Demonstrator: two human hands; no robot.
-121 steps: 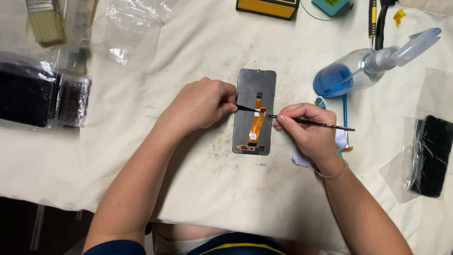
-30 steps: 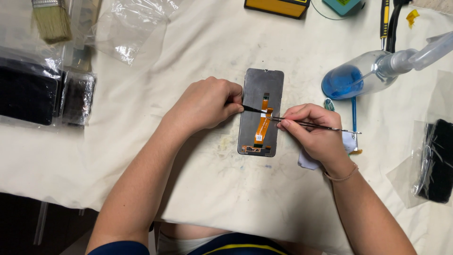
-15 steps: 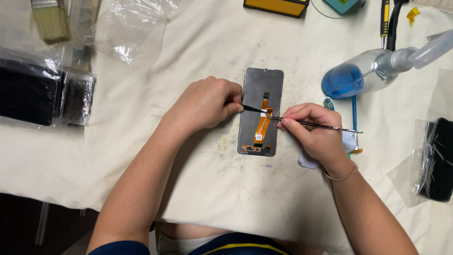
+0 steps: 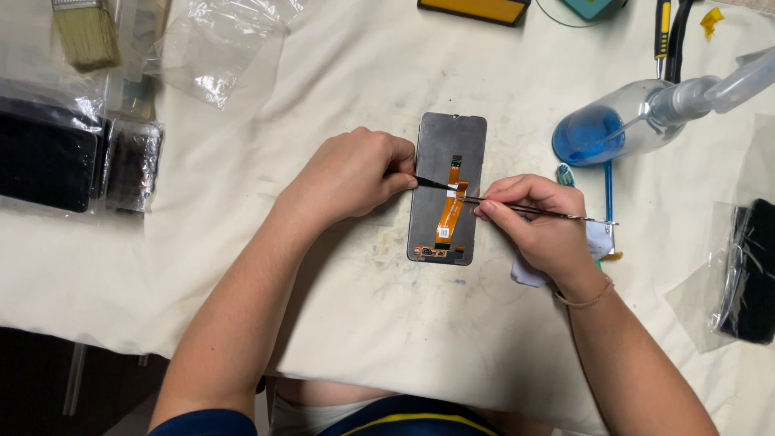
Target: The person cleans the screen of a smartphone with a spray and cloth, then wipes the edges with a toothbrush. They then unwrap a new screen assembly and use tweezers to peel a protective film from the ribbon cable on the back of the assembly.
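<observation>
The panel [image 4: 448, 153], a dark phone screen assembly, lies back side up near the middle of the cloth [image 4: 339, 323], long axis running away from the person. An orange flex [image 4: 449, 211] runs down its centre line.

The left hand [image 4: 355, 173] rests on the cloth at the panel's left edge, fingers curled and pinching a thin black tool [image 4: 432, 185]; the tool's tip reaches across the edge to the flex. The right hand [image 4: 537, 222] rests just beside the right edge, fingers closed on a slim metal probe [image 4: 537, 211]. The probe tip meets the flex near the black tool's tip. Its tail points right, over a white wipe [image 4: 601, 242] under the hand.

Open room: bare cloth lies below the panel toward the near table edge, and above it up to a yellow box [image 4: 472, 8] at the far edge. To the right, space is tight: a blue-handled tool [image 4: 608, 190] lies just beyond the right hand.

Containers:
- A clear bottle [image 4: 617, 125] lies on its side at upper right, about half full of blue liquid, nozzle pointing right.
- Clear bags [image 4: 73, 153] at left hold dark flat parts.
- An empty-looking clear bag [image 4: 222, 48] lies at upper left beside a brush [image 4: 85, 32].
- A bag [image 4: 747, 274] at the right edge holds a dark part.
</observation>
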